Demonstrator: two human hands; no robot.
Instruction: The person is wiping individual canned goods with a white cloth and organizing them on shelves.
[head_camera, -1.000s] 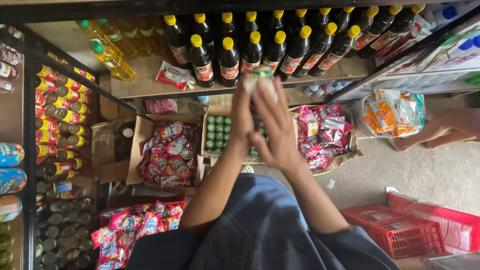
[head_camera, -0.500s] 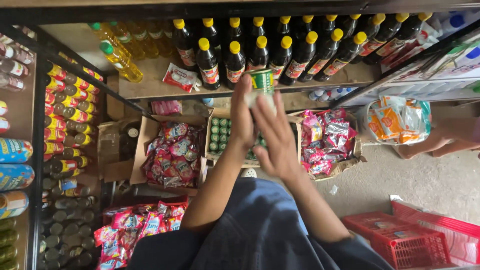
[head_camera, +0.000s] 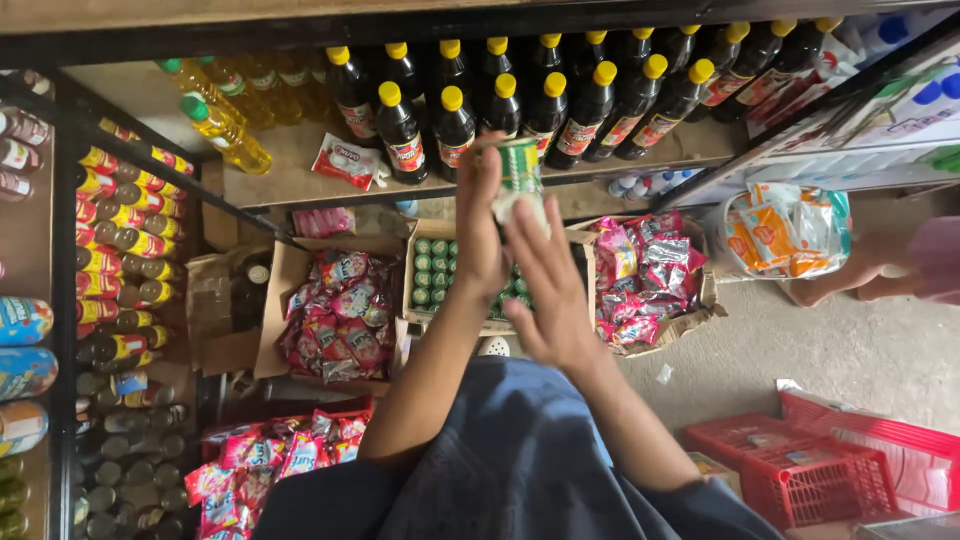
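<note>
Green-labelled can (head_camera: 520, 172) stands raised before the shelf of dark yellow-capped bottles (head_camera: 545, 95): your left hand (head_camera: 480, 225) wraps around it, while your right hand (head_camera: 548, 285) spreads its fingers flat just beneath. Below, one cardboard box (head_camera: 420, 285) holds green-lidded cans, and its neighbours (head_camera: 340, 315) hold red snack packets. Since half a second ago, you have lifted the can slightly nearer the bottles.

Light even, daylight-like, brightest on the concrete floor (head_camera: 840, 340) at right. Left racks dimmer; lowest bottles (head_camera: 110, 480) sit in shadow. Small glints on the dark bottles (head_camera: 540, 90) and the snack packets (head_camera: 335, 320) (foil). Wide-angle bend at the edges: shelf lines curve. Hands slightly soft; centre otherwise sharp.
</note>
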